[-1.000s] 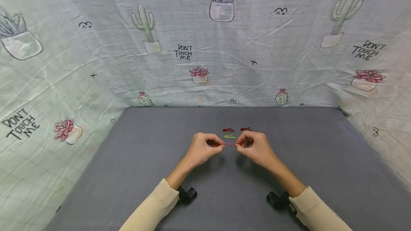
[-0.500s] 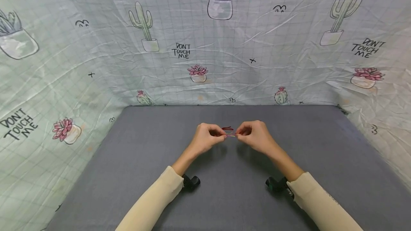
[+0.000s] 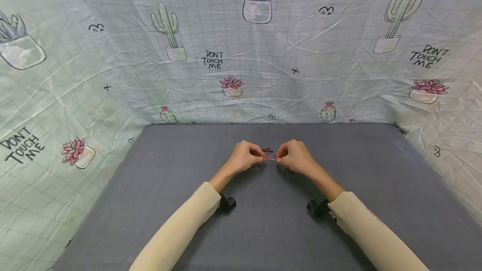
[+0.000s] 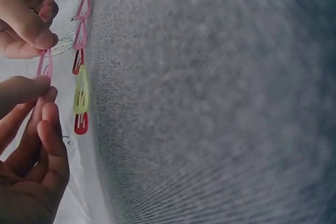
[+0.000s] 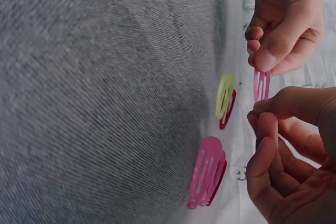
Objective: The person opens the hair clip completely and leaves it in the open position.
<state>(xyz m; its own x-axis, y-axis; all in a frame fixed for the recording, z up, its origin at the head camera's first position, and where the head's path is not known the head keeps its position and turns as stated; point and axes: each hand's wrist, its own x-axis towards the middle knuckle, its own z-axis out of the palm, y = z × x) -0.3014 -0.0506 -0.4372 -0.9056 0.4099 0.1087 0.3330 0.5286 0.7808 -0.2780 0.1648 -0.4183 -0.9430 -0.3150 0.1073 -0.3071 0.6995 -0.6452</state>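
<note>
A pink snap hair clip (image 4: 45, 64) is stretched between my two hands, one end pinched by each. My left hand (image 3: 244, 156) holds one end between thumb and forefinger, its other fingers loosely curled in the left wrist view. My right hand (image 3: 295, 156) pinches the opposite end with thumb and forefinger. In the right wrist view the slots of the held clip (image 5: 261, 85) show between the fingertips. Below and beyond the hands lie a yellow-green hair clip (image 4: 81, 90), a red hair clip (image 3: 267, 150) and a pink hair clip (image 5: 206, 171) on the table.
The grey table (image 3: 180, 204) spreads around both arms. Another red clip (image 5: 220, 179) lies partly behind the pink one. A cactus-print cloth (image 3: 211, 24) hangs at the back and sides. Dark wrist cameras (image 3: 227, 203) sit under the cream sleeves (image 3: 184, 225).
Both hands have moved away from the body with the pink clip, over the row of clips. The right red clip is now hidden behind the right hand in the head view.
</note>
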